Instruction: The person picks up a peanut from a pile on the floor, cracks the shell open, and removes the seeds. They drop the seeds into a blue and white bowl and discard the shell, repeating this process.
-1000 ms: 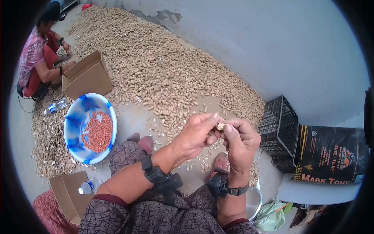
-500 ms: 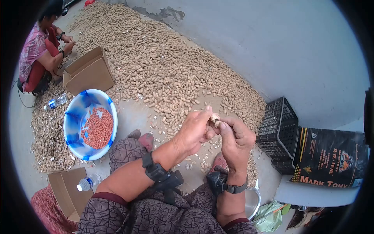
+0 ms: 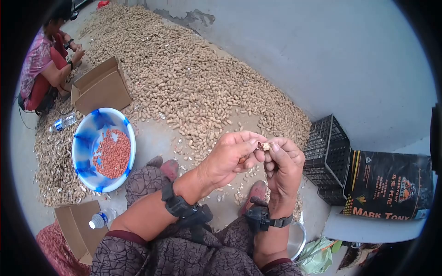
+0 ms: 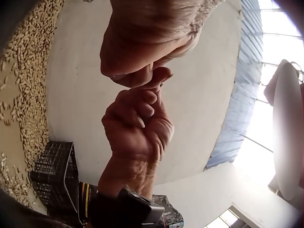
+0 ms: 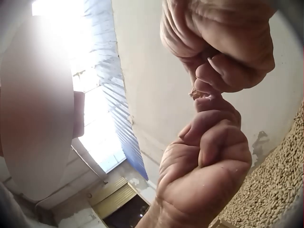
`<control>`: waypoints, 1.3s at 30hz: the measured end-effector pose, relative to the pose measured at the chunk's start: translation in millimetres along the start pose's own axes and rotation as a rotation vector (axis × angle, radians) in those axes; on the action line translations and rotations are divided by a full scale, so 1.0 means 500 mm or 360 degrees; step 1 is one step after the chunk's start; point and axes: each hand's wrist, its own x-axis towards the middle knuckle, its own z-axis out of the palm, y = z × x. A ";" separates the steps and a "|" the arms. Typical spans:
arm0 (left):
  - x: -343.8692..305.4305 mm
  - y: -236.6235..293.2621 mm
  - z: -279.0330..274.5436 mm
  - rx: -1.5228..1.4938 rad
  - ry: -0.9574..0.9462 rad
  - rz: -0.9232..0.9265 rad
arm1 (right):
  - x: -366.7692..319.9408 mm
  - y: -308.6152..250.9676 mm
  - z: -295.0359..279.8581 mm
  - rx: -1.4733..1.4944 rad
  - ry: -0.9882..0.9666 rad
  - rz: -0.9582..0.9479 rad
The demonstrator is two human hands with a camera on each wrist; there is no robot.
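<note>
In the head view, my left hand (image 3: 230, 154) and right hand (image 3: 285, 161) meet fingertip to fingertip over the floor. Between them is a cracked peanut shell (image 3: 266, 146), pale outside with dark red showing at its left end. The right thumb and forefinger pinch it, and the left thumb and forefinger grip its other end. A reddish peanut kernel (image 3: 242, 160) shows among the curled left fingers. Both wrist views catch the hands from below; in the right wrist view a bit of shell (image 5: 194, 94) pokes out between the fingertips.
A large heap of unshelled peanuts (image 3: 184, 83) spreads along the wall. At left stands a blue-and-white basin (image 3: 83, 168) with red kernels, beside a cardboard box (image 3: 108, 94) and bottles. Black crates (image 3: 324, 156) and a printed sack (image 3: 386, 184) stand right. Another person (image 3: 39, 69) squats at upper left.
The peanut shell has turned between my fingertips, its hollow showing half a second ago. A kernel now shows in my left fingers. The other person's hands have come up together.
</note>
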 end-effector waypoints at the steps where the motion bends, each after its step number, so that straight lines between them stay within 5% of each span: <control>1: 0.000 -0.002 -0.004 -0.0008 -0.0048 0.0010 | 0.003 0.002 -0.005 0.0168 -0.0064 0.0049; 7: 0.000 -0.003 -0.011 -0.0090 -0.0080 0.0054 | 0.019 0.021 -0.019 0.0953 -0.0419 0.0423; 12: -0.004 0.007 -0.007 -0.0016 0.0113 0.0065 | 0.021 0.023 -0.013 0.1137 -0.0475 0.0517; 26: 0.001 -0.005 0.005 0.0364 0.0120 0.0046 | -0.004 0.013 0.008 0.0046 0.0195 0.0127; 39: 0.001 0.002 0.018 0.0295 0.0011 0.0038 | 0.001 0.018 -0.011 0.0216 0.0107 0.0075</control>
